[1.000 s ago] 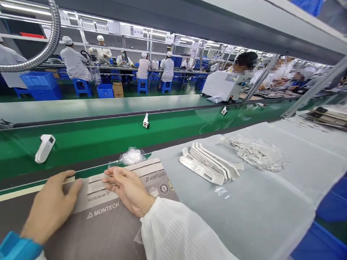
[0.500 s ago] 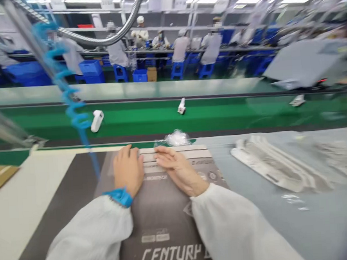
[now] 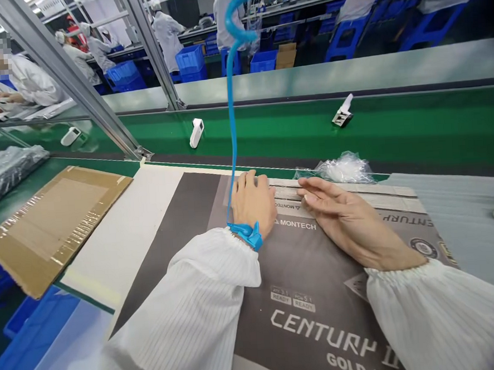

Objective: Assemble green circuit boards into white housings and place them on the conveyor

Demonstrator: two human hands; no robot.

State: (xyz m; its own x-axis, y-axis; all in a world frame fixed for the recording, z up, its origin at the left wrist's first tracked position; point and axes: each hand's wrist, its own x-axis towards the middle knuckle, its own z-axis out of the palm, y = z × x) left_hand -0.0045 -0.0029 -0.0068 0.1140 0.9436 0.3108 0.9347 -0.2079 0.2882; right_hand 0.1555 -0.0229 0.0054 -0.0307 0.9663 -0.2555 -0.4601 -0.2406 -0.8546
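Note:
A flat dark-grey printed cardboard sheet [image 3: 294, 271] with "MONTECH" and "CENTURY" lettering lies before me. My left hand [image 3: 254, 204] rests palm down near its far edge, fingers stretched out and holding nothing. Around that wrist is a blue wrist strap [image 3: 245, 235], from which a blue coiled cord [image 3: 231, 108] runs upward. My right hand [image 3: 349, 220] lies on its side over the sheet, fingers loosely curved, with nothing visible in it. Just past its fingertips sits a crumpled clear plastic bag [image 3: 348, 167].
Beyond the bench runs a green conveyor belt [image 3: 269, 133] carrying a white handheld device [image 3: 197, 133] and a white part [image 3: 343, 112]. A slanted metal post [image 3: 68, 78] rises at the left, near a brown cardboard piece [image 3: 56, 219]. Several people in white coats work farther back.
My view has turned left and down, so the sheet and belt items appear farther right. Both hands keep about the same place on the sheet.

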